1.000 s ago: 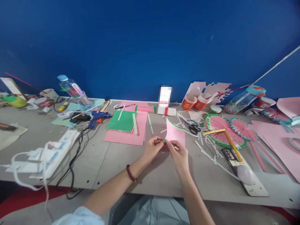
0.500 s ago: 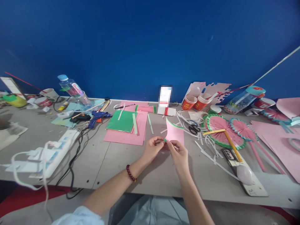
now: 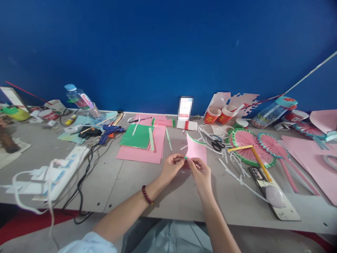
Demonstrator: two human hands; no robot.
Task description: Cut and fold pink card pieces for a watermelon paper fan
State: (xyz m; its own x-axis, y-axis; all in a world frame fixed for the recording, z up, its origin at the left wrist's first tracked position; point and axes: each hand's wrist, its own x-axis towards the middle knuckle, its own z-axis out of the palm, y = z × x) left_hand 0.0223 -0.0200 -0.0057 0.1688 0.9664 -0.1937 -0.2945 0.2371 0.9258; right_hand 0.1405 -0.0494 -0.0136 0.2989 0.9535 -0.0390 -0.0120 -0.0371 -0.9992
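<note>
Between my two hands is a pink paper sheet [image 3: 196, 147] with a green strip along its far edge; it curves up from the table. My left hand [image 3: 172, 167] pinches the sheet's near left part, where a bit of green edge shows at the fingertips. Close beside it, my right hand [image 3: 200, 172] pinches the same part, fingertips almost touching the left ones. My fingers partly hide the lower end of the sheet. Left of the hands lie green paper [image 3: 138, 137] and pink paper [image 3: 140, 156], with pale green strips [image 3: 152, 138] on top.
Black scissors [image 3: 218, 145] and white strips [image 3: 231, 174] lie to the right, beside watermelon-pattern paper fans [image 3: 242, 147] and a phone [image 3: 283, 207]. At left are a blue glue gun [image 3: 110, 131], a power strip [image 3: 67, 170] and cables. Red paper cups [image 3: 212, 115] stand at the back.
My hands and the pink sheet have hardly moved. At the far left edge, a brown blurred shape, perhaps another person's hand, has come further into view.
</note>
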